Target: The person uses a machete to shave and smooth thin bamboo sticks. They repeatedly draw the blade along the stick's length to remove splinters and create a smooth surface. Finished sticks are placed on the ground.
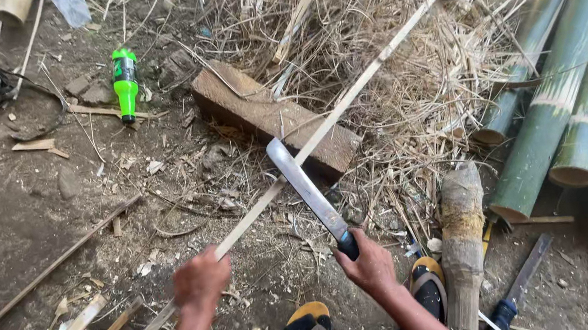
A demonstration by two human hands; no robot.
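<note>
Dirt floor (6,218) strewn with dry bamboo shavings. Left hand (201,279) grips a long pale bamboo strip (346,98) lying across a wooden block (274,118), likely light and springy; right hand (370,262) clenches a broad steel machete (306,190).

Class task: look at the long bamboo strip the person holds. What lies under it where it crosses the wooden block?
The bamboo strip rests across the wooden block, which lies on dirt and dry shavings. The ground beneath the block is hidden.

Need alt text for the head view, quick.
Seen from above, the left hand grips a long bamboo strip while the right hand holds a machete against it. Around lie a wood block, green bamboo poles and a green bottle.
</note>
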